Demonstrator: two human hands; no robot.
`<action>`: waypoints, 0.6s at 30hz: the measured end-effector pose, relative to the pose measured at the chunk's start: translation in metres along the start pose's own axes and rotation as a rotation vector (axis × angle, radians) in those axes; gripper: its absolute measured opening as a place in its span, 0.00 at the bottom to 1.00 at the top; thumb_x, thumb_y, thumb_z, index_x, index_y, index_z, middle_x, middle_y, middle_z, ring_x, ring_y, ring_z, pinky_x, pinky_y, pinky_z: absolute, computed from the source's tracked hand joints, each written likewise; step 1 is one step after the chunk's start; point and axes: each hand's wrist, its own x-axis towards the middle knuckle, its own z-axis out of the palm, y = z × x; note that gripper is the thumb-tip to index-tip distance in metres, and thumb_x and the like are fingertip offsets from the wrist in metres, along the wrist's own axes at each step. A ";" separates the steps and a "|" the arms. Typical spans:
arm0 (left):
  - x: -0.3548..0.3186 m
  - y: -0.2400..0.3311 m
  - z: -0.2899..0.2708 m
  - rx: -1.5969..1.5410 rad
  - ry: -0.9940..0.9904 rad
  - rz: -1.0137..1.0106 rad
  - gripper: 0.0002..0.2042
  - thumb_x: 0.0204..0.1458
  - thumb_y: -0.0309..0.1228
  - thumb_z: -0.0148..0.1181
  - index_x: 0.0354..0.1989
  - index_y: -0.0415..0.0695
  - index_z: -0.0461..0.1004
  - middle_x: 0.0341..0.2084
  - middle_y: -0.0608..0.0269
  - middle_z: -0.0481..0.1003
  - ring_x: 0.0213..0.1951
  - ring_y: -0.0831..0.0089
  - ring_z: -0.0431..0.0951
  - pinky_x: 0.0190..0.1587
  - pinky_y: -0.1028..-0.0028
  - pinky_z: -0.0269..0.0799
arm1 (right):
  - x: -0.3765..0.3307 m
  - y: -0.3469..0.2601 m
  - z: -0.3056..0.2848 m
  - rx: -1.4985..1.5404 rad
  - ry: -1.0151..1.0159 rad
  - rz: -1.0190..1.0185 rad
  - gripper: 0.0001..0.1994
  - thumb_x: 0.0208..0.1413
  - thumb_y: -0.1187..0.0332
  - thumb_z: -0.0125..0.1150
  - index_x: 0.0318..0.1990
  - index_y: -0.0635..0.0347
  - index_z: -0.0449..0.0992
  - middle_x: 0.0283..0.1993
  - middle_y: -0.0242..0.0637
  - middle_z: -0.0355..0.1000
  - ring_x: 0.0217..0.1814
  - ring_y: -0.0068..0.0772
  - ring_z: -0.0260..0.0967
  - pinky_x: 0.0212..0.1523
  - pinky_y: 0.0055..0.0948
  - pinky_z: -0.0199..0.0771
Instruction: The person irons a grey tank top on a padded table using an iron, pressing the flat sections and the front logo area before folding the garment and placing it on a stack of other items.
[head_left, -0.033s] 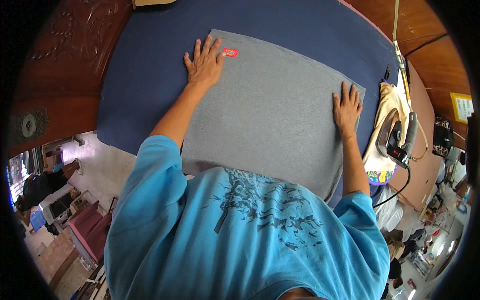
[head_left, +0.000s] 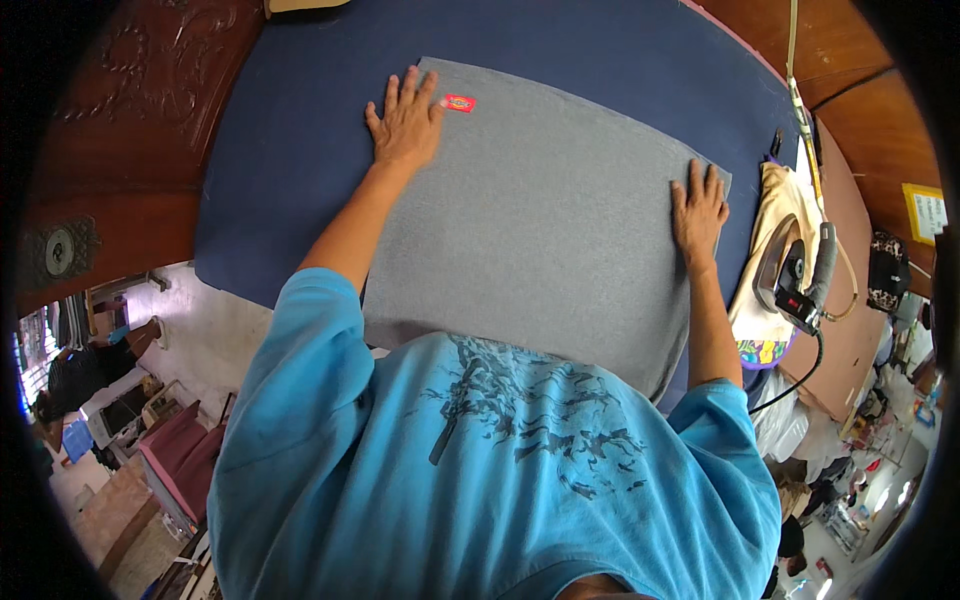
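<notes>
Dark blue fabric covers the table (head_left: 300,180), a broad surface whose edges bow toward the rim of this wide view. The grey cloth (head_left: 540,220) lies nearly flat at the middle of the table, its near edge meeting the wearer's light blue shirt (head_left: 480,500). Both hands are palm down with fingers spread, gripping nothing: the left hand (head_left: 408,130) rests at the far left corner of the cloth, thumb tip beside a small red label (head_left: 459,103), and the right hand (head_left: 699,215) rests near the far right corner. To the right of the cloth, and apart from it, an iron (head_left: 788,270) with a dark handle sits on a beige cloth (head_left: 778,205); a black cord (head_left: 801,385) curves from it toward the near side. Beyond the iron stands a brown board (head_left: 858,330), with a black bag (head_left: 886,268) in a spotted pattern near its outer edge. The room is bounded at the left by a carved panel (head_left: 125,110) of reddish-brown wood and at the upper right by a wooden wall (head_left: 850,55). A pale floor (head_left: 205,310) shows below the table's left edge, with maroon furniture (head_left: 180,450) farther down. White plastic bags (head_left: 782,425) lie at the lower right, amid clutter too small to identify.
</notes>
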 end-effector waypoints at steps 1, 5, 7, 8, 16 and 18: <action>0.006 -0.005 0.001 0.000 0.005 -0.027 0.26 0.58 0.48 0.32 0.64 0.57 0.45 0.65 0.67 0.42 0.66 0.63 0.37 0.61 0.46 0.35 | 0.008 0.005 0.001 0.071 0.075 0.053 0.27 0.55 0.51 0.46 0.60 0.52 0.57 0.64 0.48 0.50 0.64 0.52 0.48 0.60 0.48 0.48; 0.041 -0.016 -0.001 -0.135 0.190 -0.060 0.23 0.54 0.47 0.43 0.56 0.51 0.61 0.56 0.63 0.60 0.59 0.63 0.55 0.58 0.54 0.48 | 0.035 0.045 0.011 0.156 0.169 0.404 0.24 0.55 0.55 0.47 0.53 0.64 0.63 0.49 0.54 0.66 0.50 0.54 0.64 0.48 0.43 0.63; 0.050 -0.013 -0.009 -0.208 0.191 -0.073 0.20 0.52 0.47 0.48 0.49 0.49 0.69 0.49 0.63 0.67 0.52 0.64 0.63 0.55 0.57 0.53 | 0.045 0.060 0.007 0.270 -0.036 0.424 0.21 0.55 0.56 0.47 0.47 0.66 0.67 0.40 0.52 0.71 0.44 0.52 0.67 0.44 0.39 0.65; 0.053 -0.011 -0.011 -0.211 0.186 -0.068 0.19 0.52 0.46 0.50 0.45 0.47 0.71 0.44 0.63 0.70 0.48 0.64 0.67 0.53 0.59 0.55 | 0.047 0.062 0.006 0.303 -0.102 0.422 0.20 0.56 0.56 0.47 0.44 0.66 0.68 0.38 0.51 0.71 0.42 0.52 0.68 0.43 0.40 0.65; 0.079 -0.038 0.014 -0.446 0.278 -0.012 0.17 0.50 0.46 0.53 0.37 0.44 0.75 0.29 0.59 0.76 0.33 0.62 0.75 0.38 0.66 0.66 | 0.045 0.046 0.017 0.267 0.192 0.398 0.17 0.55 0.56 0.50 0.35 0.64 0.67 0.32 0.49 0.70 0.34 0.48 0.68 0.36 0.38 0.64; 0.078 -0.037 0.012 -0.471 0.228 -0.032 0.16 0.50 0.44 0.53 0.40 0.46 0.74 0.33 0.61 0.75 0.38 0.62 0.74 0.47 0.64 0.61 | 0.045 0.053 0.020 0.249 0.219 0.408 0.17 0.54 0.55 0.51 0.35 0.64 0.68 0.32 0.49 0.70 0.34 0.48 0.67 0.36 0.37 0.64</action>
